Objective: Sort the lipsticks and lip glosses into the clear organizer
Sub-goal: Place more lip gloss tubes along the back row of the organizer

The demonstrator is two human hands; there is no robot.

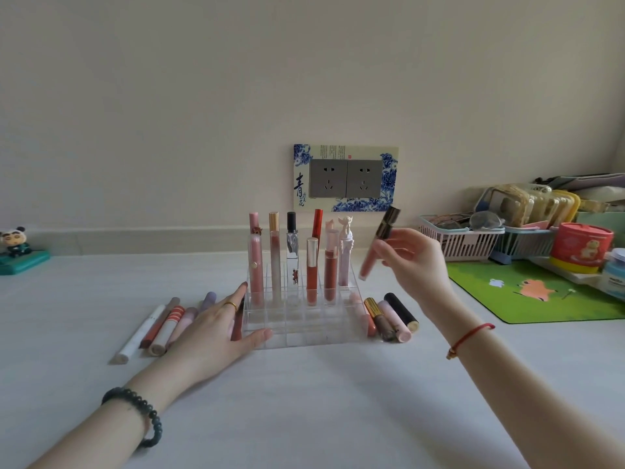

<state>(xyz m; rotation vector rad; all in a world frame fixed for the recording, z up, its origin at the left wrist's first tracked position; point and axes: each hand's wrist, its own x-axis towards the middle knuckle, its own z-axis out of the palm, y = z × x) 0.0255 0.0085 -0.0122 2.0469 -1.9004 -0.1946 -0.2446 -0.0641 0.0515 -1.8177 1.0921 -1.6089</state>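
Right hand [411, 262] up beside the clear organizer [301, 319], pinched around a pink lip gloss [377, 247] with a dark, gold-banded cap. Tube held in the air, clear of the bench [304, 401], just off the organizer's right rear corner. Long axis tilted: cap up and to the right, pink end down and to the left, aimed roughly toward the back rows.

Left hand [216, 328] laid flat and released on the bench, gripping nothing, fingers spread against the organizer's left wall, thumb along its front edge. Looked like a bracing hold to keep the light tray from sliding.

Back rows already partly filled with tall glosses standing upright; front rows seemingly bare. More tubes lying on the bench: a fanned group on the left [162, 324] beside the flat hand, a cluster on the right [389, 316] touching or nearly touching the organizer's right wall.

To do this step well: probably swung the tube to vertical first, cap up, then lined up over one free cell before lowering. Worth coming straight down, since a slanted entry could have knocked the tall neighbours or caught on a divider. Kept the brace on until the tube sat at the bottom.
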